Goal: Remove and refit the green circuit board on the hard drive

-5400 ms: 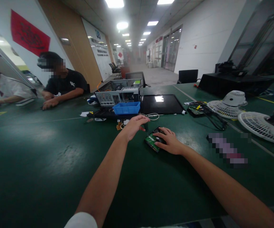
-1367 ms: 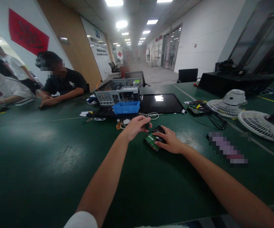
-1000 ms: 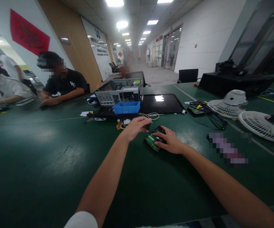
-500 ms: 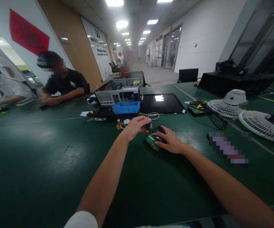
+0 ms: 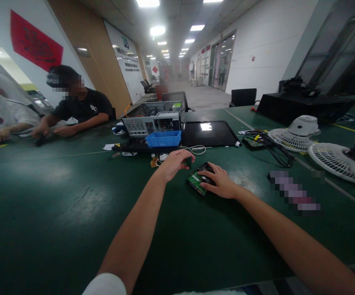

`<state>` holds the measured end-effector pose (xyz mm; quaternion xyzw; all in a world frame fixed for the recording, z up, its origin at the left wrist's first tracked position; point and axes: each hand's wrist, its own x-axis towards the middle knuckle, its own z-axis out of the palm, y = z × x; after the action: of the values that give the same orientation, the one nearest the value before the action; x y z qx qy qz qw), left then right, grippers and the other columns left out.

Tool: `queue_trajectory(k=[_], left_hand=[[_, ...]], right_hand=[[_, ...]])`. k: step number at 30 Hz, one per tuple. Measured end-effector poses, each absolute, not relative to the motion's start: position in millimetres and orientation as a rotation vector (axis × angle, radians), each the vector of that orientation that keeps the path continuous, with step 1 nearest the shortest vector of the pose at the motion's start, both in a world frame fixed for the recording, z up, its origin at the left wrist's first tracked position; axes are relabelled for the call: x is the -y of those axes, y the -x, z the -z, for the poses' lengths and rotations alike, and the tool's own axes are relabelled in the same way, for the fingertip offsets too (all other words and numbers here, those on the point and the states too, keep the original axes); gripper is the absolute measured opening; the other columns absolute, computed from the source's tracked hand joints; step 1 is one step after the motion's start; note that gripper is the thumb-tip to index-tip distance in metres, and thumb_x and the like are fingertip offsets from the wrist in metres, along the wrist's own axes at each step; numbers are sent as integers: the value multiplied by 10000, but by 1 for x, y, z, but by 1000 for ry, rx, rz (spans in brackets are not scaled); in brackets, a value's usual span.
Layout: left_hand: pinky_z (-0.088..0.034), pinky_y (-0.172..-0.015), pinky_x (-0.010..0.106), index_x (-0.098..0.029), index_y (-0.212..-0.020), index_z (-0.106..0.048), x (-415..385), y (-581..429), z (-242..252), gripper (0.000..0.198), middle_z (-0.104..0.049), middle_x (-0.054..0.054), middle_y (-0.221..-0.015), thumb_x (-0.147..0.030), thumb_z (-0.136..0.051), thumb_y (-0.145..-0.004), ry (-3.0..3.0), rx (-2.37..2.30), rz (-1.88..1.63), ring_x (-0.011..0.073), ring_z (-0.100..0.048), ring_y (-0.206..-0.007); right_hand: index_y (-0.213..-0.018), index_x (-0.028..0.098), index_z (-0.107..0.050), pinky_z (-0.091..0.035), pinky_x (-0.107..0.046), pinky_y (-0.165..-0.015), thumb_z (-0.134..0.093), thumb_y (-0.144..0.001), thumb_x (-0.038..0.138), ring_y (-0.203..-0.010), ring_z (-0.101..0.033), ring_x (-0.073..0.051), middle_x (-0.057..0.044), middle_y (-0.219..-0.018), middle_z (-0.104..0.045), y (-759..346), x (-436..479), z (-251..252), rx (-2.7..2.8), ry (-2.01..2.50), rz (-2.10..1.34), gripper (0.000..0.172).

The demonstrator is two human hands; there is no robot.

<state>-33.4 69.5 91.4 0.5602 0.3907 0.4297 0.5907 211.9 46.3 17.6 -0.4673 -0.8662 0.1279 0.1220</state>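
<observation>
A hard drive (image 5: 195,182) lies flat on the green table with its green circuit board facing up. My right hand (image 5: 220,182) rests over its right part, fingers spread across it and holding it down, so that part is hidden. Just to the upper left, my left hand (image 5: 176,163) hovers with fingers curled towards the thumb. Something small and dark shows between these fingertips, too unclear to name. My left hand stays apart from the drive.
Beyond my hands are a blue tray (image 5: 163,139), an opened computer case (image 5: 140,126) and a dark flat screen (image 5: 208,134). To the right lie cables (image 5: 276,150), two white fan parts (image 5: 300,128) and a blurred-out item (image 5: 294,192). Co-workers (image 5: 79,108) sit at the left.
My left hand has shifted very slightly; the right hand and the hard drive hold their place. The co-worker in black has reached an arm out to the left.
</observation>
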Motion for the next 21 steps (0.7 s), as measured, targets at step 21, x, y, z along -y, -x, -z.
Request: queue_trajectory(k=[21], left_hand=[[-528, -645, 284, -167, -954, -571, -68, 29, -89, 262, -733, 140, -993, -411, -653, -901, -1292, -897, -1036, 230, -694, -928]], right_hand=[[-1477, 417, -469, -213, -636, -1148, -432, -954, 692, -1499, -220, -408, -107, -1657, -210, -212, -46, -17, 2511, 1362, -386, 593]])
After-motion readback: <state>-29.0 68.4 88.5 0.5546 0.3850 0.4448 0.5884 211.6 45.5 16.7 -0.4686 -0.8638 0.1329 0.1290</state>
